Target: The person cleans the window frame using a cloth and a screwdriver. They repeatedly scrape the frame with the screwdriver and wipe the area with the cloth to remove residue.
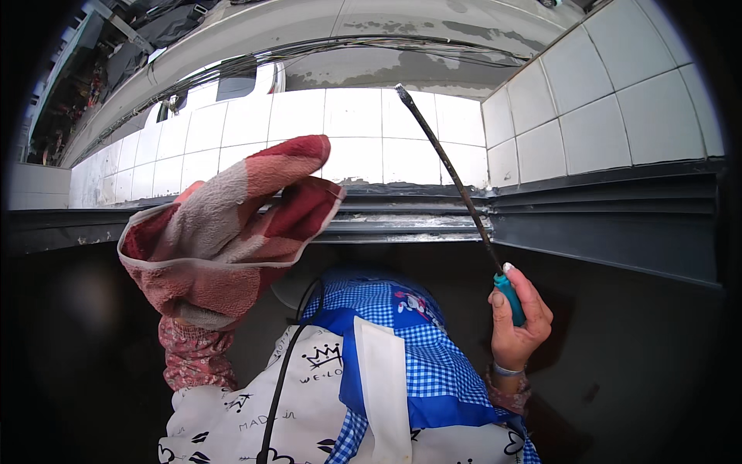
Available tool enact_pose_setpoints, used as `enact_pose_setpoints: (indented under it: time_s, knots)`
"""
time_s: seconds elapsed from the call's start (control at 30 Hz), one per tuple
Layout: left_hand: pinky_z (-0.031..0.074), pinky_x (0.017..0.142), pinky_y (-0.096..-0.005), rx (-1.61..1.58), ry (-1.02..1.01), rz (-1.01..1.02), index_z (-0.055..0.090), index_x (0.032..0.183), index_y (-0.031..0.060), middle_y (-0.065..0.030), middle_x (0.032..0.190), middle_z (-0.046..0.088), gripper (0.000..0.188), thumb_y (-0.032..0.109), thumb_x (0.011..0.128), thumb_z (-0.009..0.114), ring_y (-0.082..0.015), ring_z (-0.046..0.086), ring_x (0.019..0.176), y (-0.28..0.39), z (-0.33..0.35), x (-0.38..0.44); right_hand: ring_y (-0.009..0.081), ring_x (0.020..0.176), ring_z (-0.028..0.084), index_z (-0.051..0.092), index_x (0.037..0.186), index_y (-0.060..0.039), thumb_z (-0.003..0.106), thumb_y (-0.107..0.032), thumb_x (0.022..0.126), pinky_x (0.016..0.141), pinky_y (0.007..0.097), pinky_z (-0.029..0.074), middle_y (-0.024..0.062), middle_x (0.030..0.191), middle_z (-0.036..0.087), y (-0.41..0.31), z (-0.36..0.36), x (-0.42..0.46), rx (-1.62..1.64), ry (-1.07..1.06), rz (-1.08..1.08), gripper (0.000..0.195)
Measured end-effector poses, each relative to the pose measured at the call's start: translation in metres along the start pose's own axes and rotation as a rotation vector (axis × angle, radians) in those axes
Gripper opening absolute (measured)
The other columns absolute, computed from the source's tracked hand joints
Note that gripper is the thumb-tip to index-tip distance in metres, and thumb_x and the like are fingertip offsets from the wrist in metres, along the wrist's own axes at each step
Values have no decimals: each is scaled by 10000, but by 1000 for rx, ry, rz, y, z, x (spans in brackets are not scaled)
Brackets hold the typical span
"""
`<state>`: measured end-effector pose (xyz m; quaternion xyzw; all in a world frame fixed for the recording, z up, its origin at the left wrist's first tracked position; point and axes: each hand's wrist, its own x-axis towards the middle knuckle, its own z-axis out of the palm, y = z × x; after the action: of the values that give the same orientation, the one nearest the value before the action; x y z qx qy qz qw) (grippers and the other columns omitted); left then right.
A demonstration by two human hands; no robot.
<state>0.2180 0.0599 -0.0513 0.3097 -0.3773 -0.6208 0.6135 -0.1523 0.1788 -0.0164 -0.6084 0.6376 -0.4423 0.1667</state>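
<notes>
A red, pink and grey-white striped cloth is draped over my left hand, which it hides almost wholly; a bit of wrist shows above the flowered cuff. In my right hand is the teal handle of a long, thin dark metal tool, perhaps a screwdriver. Its shaft slants up and to the left, and its tip is whitish, seen over the white tiles. Between the hands runs a dark metal window track with whitish residue along its grooves.
White tiles cover the ledge beyond the track, with a tiled side wall at the right. Past the ledge hang several black cables, with a street and a white vehicle below. A black cord lies over my clothing.
</notes>
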Motion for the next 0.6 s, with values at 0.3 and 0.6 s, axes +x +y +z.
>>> enact_pose_setpoints:
  time_s: [0.3, 0.6]
  knots:
    - [600, 802, -408, -140, -436, -28, 597, 1075, -11, -202, 997, 689, 435, 135, 736, 826, -323, 704, 903, -34, 170, 73, 172, 663, 623, 625, 1153, 95, 656, 47, 842, 572, 251, 502, 165, 829, 657, 51, -45, -46, -6, 348, -120, 316]
    - [431, 842, -375, 908, -1253, 209, 728, 1007, 103, -103, 1026, 623, 355, 141, 654, 721, -267, 543, 958, -164, 207, 85, 178, 668, 616, 611, 1187, 86, 640, 8, 873, 582, 264, 509, 169, 867, 664, 73, -71, -55, -37, 378, -53, 325]
